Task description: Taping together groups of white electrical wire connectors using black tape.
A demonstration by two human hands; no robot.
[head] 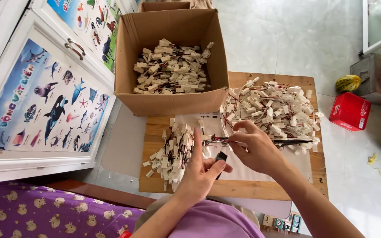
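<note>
My left hand (201, 169) pinches a small black part (221, 157) between thumb and fingers, just right of a heap of white connectors with red and black wires (173, 152). My right hand (256, 147) holds a thin dark tool (294, 142) together with a wired connector (210, 138) that points left toward the left hand. Behind the right hand lies a bigger pile of wired white connectors (274, 108). Both piles rest on a small wooden table (243, 187) with a white sheet of paper (252, 169) under my hands.
A cardboard box (170, 103) holding more white connectors stands at the table's far left corner. White cabinet doors with sea-animal posters (45, 105) are on the left. A red box (349, 111), a gourd (348, 82) and a grey crate (369, 75) sit on the tiled floor at right.
</note>
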